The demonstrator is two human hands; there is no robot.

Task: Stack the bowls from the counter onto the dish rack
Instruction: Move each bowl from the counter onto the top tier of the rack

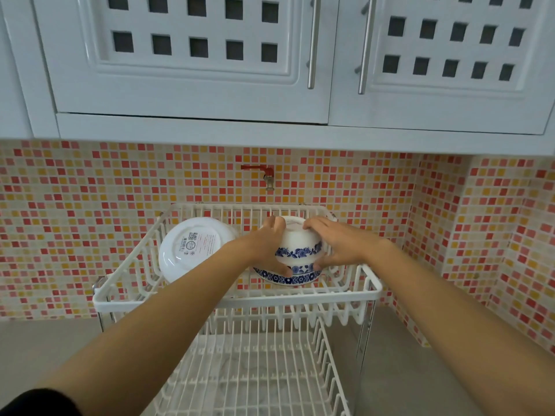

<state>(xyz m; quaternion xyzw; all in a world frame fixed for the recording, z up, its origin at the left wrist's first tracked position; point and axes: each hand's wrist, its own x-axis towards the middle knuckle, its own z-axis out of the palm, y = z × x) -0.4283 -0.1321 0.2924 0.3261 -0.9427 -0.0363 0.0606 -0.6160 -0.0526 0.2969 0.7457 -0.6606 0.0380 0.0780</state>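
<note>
Two white bowls with blue flower bands sit upside down, one on the other, in the upper tier of the white wire dish rack (372, 291). The top bowl (298, 243) is held from both sides: my left hand (267, 246) grips its left side and my right hand (339, 244) its right side. The lower bowl (288, 277) shows only its blue rim under my fingers. A plain white bowl (192, 250) leans on its side at the rack's left, its base with a label facing me.
The rack's lower tier (255, 370) holds nothing. A red tap (261, 172) sticks out of the mosaic tile wall above the rack. White wall cabinets (210, 85) hang overhead. Grey counter lies left and right of the rack.
</note>
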